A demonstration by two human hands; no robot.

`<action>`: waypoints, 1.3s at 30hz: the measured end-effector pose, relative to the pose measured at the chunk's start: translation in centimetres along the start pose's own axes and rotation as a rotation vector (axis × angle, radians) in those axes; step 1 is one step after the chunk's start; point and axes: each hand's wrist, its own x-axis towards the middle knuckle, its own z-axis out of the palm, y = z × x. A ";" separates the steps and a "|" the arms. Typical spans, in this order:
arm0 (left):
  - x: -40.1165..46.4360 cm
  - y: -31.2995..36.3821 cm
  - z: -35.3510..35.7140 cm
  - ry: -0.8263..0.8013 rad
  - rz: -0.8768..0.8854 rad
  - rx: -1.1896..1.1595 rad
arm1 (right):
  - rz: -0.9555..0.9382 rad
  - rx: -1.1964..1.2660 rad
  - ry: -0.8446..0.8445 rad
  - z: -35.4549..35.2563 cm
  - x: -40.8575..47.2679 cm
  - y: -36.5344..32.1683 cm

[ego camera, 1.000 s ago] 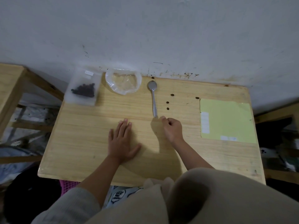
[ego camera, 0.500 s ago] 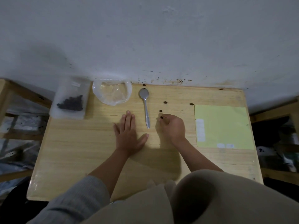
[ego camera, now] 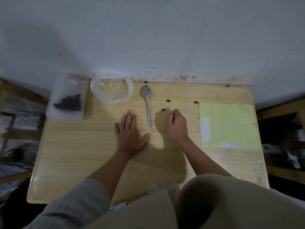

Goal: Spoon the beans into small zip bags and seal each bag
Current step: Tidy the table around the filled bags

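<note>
A frosted zip bag (ego camera: 67,100) holding dark beans lies at the table's far left corner. Beside it sits a crumpled clear plastic bag (ego camera: 111,91), and a metal spoon (ego camera: 147,103) lies to its right, bowl toward the wall. Loose beans (ego camera: 168,100) are scattered right of the spoon, one bean (ego camera: 163,109) just left of my right fingertips. My left hand (ego camera: 130,136) rests flat on the wood, left of the spoon handle. My right hand (ego camera: 176,124) has its fingers curled, pinching at the spot where a bean lay.
The wooden table (ego camera: 82,154) stands against a white wall. A pale yellow-green sheet (ego camera: 229,126) lies at the right. One stray bean (ego camera: 195,102) sits by the sheet's far corner, another bean (ego camera: 145,82) at the wall edge. Wooden frames flank both sides.
My right hand moved from the spoon handle's end to the right, among the loose beans, and closed its fingertips over one. My left hand slid slightly forward. The view shifted.
</note>
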 end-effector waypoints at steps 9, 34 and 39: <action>0.0 0.1 -0.1 0.015 -0.008 -0.011 | 0.088 0.081 -0.178 0.3 0.5 0.5; 0.0 0.1 -0.1 0.025 -0.002 -0.017 | 0.123 0.182 -0.188 0.5 0.6 0.2; 0.0 0.0 -0.2 0.023 0.008 -0.010 | 0.093 0.094 -0.011 0.4 1.1 0.2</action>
